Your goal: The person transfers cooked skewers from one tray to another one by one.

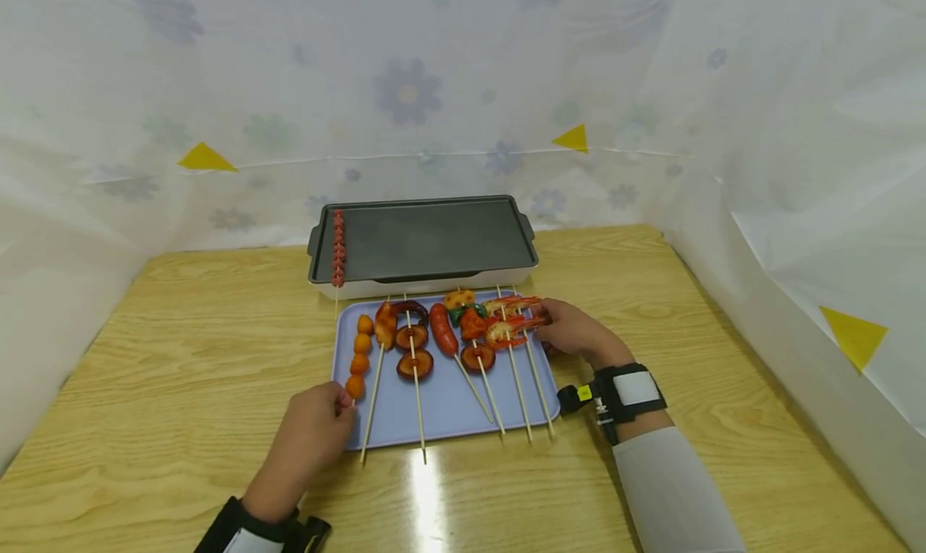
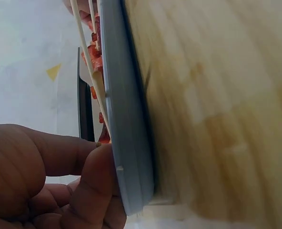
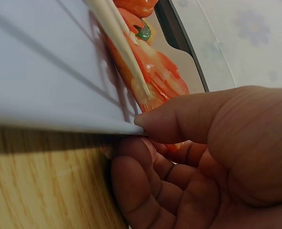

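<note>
Bright, even light; blurred wrist views

Skewers (image 1: 463,352) lie on tray (image 1: 448,408) before griddle (image 1: 423,239).

We find no readable text, label, brand or number anywhere: the tray (image 1: 448,404), the griddle (image 1: 427,239) behind it and the wrist straps carry none.

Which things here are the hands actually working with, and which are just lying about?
In hand:
left hand pinching the orange ball skewer
right hand gripping the blue tray edge, by the shrimp skewers

Lying about:
griddle
red sausage-ball skewer
yellow flags
</note>
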`<move>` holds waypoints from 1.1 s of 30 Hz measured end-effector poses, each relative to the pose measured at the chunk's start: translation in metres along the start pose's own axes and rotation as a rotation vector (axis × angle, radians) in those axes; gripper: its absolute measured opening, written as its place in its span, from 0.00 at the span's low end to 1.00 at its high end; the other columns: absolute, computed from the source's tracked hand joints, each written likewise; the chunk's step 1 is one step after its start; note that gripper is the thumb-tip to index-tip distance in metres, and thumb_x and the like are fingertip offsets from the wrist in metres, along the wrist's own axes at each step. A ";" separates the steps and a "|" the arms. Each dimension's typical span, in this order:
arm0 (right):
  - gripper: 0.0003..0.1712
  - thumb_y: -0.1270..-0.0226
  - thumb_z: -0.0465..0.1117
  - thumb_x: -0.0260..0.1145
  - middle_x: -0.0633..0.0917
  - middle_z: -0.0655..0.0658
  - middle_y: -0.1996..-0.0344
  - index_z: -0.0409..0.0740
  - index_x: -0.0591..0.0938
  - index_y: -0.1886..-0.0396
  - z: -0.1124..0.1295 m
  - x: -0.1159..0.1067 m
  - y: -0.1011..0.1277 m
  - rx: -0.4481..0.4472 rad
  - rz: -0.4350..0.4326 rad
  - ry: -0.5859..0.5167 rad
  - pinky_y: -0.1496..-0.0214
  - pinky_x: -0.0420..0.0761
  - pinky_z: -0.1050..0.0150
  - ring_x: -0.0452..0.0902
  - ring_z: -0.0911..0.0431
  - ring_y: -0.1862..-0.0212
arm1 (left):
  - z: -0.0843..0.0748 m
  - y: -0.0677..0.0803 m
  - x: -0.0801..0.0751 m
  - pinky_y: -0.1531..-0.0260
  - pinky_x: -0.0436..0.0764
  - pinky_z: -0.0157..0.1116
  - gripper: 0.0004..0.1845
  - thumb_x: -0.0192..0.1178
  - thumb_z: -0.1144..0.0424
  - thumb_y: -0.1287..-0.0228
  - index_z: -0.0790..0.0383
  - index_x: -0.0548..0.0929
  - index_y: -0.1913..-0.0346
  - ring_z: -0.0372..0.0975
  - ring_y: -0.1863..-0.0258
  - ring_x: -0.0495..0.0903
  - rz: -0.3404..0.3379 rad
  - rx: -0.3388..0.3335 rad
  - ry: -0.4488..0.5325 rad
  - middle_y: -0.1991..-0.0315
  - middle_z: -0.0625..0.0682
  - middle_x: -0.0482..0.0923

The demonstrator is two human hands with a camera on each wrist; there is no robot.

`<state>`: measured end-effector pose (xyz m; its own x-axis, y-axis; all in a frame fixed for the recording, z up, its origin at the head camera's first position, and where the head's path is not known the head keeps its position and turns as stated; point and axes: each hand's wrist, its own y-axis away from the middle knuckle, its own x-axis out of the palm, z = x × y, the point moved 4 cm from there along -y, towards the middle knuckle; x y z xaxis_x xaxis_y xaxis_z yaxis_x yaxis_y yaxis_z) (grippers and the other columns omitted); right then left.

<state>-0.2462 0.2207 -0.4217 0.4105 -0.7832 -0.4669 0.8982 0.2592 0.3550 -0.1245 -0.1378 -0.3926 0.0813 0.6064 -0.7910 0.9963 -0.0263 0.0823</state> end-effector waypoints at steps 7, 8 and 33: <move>0.22 0.31 0.31 0.55 0.77 0.33 0.51 0.30 0.68 0.39 0.001 0.001 0.000 -0.012 -0.007 0.004 0.66 0.79 0.59 0.78 0.50 0.65 | -0.007 0.000 0.004 0.82 0.67 0.36 0.06 0.59 0.72 0.43 0.64 0.76 0.75 0.41 0.81 0.69 0.053 0.009 -0.038 0.81 0.51 0.70; 0.22 0.31 0.31 0.55 0.77 0.33 0.51 0.30 0.68 0.39 0.001 0.001 0.000 -0.011 -0.007 0.002 0.66 0.79 0.59 0.78 0.50 0.65 | -0.008 0.000 0.004 0.83 0.67 0.35 0.06 0.59 0.72 0.43 0.63 0.76 0.75 0.41 0.82 0.69 0.063 0.003 -0.037 0.81 0.51 0.70; 0.22 0.31 0.31 0.55 0.76 0.33 0.50 0.32 0.68 0.38 0.001 0.001 0.002 0.001 -0.013 -0.021 0.66 0.78 0.60 0.76 0.50 0.65 | -0.009 -0.001 0.011 0.81 0.64 0.36 0.07 0.62 0.67 0.43 0.60 0.74 0.73 0.41 0.81 0.68 0.079 0.029 -0.062 0.80 0.50 0.69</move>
<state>-0.2441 0.2205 -0.4205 0.3959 -0.7981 -0.4543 0.9032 0.2489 0.3497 -0.1250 -0.1243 -0.3956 0.1602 0.5509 -0.8190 0.9871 -0.0954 0.1289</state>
